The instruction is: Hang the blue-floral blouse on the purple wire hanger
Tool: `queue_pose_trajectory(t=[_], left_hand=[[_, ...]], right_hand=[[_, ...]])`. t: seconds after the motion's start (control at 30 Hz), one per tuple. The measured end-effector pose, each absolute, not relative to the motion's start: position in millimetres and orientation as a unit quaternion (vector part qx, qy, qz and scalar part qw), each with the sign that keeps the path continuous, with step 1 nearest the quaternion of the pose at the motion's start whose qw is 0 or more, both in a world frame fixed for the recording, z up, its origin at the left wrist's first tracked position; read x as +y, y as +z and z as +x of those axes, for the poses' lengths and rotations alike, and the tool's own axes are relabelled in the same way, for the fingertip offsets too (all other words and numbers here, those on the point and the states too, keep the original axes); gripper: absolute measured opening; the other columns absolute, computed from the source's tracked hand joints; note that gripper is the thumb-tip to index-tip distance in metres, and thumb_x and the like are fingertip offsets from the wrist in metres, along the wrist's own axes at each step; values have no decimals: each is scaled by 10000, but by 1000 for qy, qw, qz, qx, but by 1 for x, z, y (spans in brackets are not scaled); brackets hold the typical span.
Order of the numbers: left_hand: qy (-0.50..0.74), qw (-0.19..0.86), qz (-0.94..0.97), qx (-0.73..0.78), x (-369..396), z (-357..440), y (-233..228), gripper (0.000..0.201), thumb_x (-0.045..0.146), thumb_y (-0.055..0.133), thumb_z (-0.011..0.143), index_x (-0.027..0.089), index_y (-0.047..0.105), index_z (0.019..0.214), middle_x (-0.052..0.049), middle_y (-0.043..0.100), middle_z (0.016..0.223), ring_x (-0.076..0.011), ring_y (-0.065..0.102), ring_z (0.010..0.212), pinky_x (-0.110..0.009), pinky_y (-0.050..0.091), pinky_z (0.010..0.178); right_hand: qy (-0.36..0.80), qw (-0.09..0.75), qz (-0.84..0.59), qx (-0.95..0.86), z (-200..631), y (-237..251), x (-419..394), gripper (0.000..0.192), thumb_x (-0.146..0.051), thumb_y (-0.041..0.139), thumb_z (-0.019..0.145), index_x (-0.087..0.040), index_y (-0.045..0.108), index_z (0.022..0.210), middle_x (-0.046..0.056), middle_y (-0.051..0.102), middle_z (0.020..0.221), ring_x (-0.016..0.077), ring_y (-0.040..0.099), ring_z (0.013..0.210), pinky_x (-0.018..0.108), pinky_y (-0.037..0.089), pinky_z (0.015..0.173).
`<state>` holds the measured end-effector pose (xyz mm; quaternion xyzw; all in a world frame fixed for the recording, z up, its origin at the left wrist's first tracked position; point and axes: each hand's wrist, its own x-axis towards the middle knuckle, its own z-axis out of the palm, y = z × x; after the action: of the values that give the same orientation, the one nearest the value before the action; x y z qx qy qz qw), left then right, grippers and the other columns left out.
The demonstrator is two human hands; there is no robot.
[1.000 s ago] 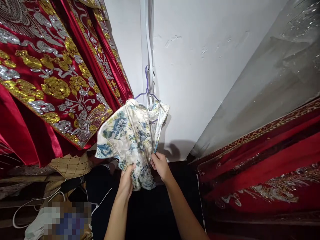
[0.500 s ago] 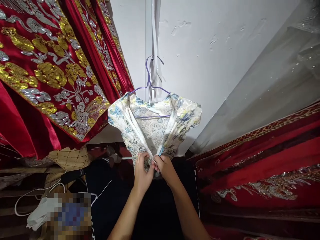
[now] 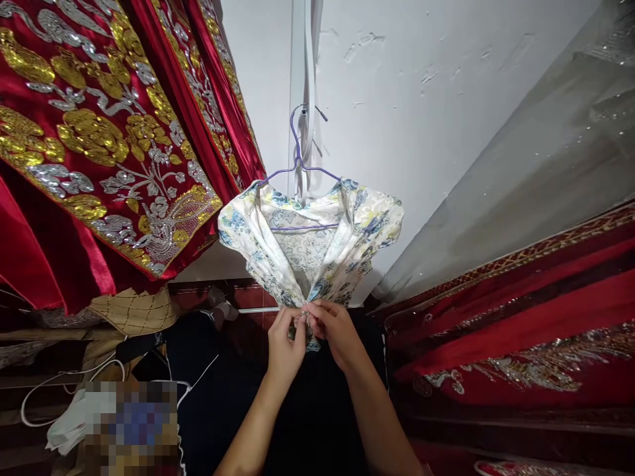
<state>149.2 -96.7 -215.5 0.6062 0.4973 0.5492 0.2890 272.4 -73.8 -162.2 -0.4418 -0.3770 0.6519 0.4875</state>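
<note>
A short-sleeved floral blouse point(image 3: 370, 218), white with blue and yellow print, hangs on a purple wire hanger point(image 3: 298, 149). Its neckline falls in a deep V. At the bottom of that V, my left hand point(image 3: 286, 340) pinches the front edge from the left, fingers closed. My right hand point(image 3: 335, 330) pinches the other edge, its fingertips meeting those of the left. Whatever fastening lies between the fingertips is too small and covered to make out. Part of the lower blouse shows below the hands.
The hanger hooks onto a metal peg point(image 3: 322, 114) on a white wall point(image 3: 397, 145). Red sequinned garments point(image 3: 114, 152) hang at left, and more red embroidered cloth point(image 3: 546, 317) at right beside sheer white fabric point(image 3: 506, 172). Beige cloth point(image 3: 133, 311) and a white cord point(image 3: 27, 396) lie low at left.
Both front edges of the blouse have been drawn closer together at the bottom of the V. My hands stay pinched there, my right one turned slightly more inward. The view has shifted a little.
</note>
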Motion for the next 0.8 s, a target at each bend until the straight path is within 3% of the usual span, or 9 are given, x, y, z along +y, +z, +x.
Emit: queue_pose_trajectory(t=[0.23,0.4,0.57,0.7,0.8], left_hand=[[550,276,624,482,-88,163,-231,111,212,554,943,186,576,838,-11,548,778,-148,553,723,-237,440,673],[559,287,613,479,-79,168,-235,159,192,544,918,194,515,762,3,500,727,-136,509,662,-226,416,615],[535,308,628,474,-76,154,-245,144,180,544,908,188,540,764,-3,516,732,-141,524,668,-242,429,630],[535,306,634,467,-60,135,-221,62,225,604,921,182,644,902,-43,634,847,-173,614,791,-282,490,735],[581,274,635,429,-35,125,-166,208,261,632,941,204,661,1138,-55,687,941,-181,651,876,-313,515,827]], right_hand=[[592,583,-399,-387,278,-90,-18,314,-413,844,691,-132,740,786,-60,439,513,47,317,450,219,198,427],[562,605,-339,-450,274,-33,24,284,-376,829,717,-116,728,767,-62,432,509,33,292,437,207,168,396],[537,615,-312,-485,271,-7,32,234,-341,799,756,-122,737,811,-59,451,526,32,309,437,193,187,385],[539,588,-315,-515,267,-9,25,247,-364,787,790,-136,736,869,-58,488,530,39,338,433,184,220,383],[533,587,-326,-515,265,-13,18,278,-398,787,795,-141,728,880,-59,498,519,47,349,432,189,239,389]])
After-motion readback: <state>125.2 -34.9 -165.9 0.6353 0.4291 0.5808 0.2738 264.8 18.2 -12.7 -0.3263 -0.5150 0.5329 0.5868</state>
